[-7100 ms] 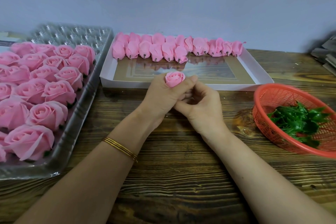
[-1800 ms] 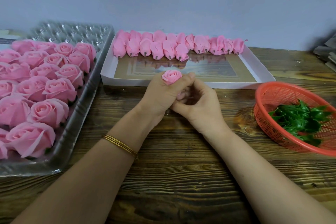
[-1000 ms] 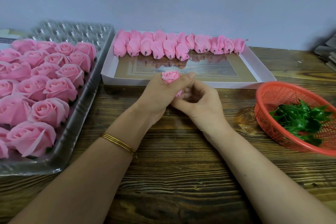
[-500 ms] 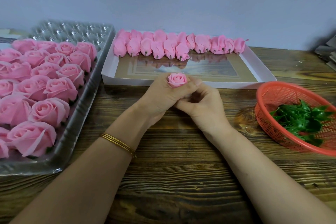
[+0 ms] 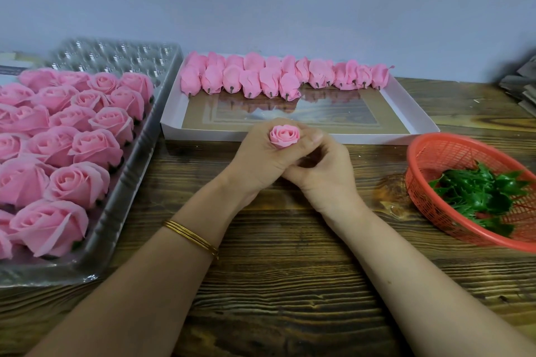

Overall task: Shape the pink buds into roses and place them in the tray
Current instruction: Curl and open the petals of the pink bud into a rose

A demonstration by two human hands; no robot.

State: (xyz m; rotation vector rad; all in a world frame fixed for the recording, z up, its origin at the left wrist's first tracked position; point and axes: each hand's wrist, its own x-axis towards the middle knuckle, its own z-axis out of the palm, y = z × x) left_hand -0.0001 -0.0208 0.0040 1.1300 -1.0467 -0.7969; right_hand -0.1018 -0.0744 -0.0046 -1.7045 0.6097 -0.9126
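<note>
We are mid-shaping. Our left hand (image 5: 261, 159) is curled round the pink bud (image 5: 284, 135), which pokes out atop the fist. Our right hand (image 5: 324, 174) curls in beneath; whether it pinches the base is hidden. The bud's long axis stands near upright, face up and tipped towards us. Next, we judge, outer petals need spreading, then a carry to the tray (image 5: 127, 188) leftward of the left hand.

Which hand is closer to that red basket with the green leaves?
Right. The right hand lies just left of the red basket, not touching it. The left hand, holding the pink bud, is farther off, beyond the right hand.
</note>
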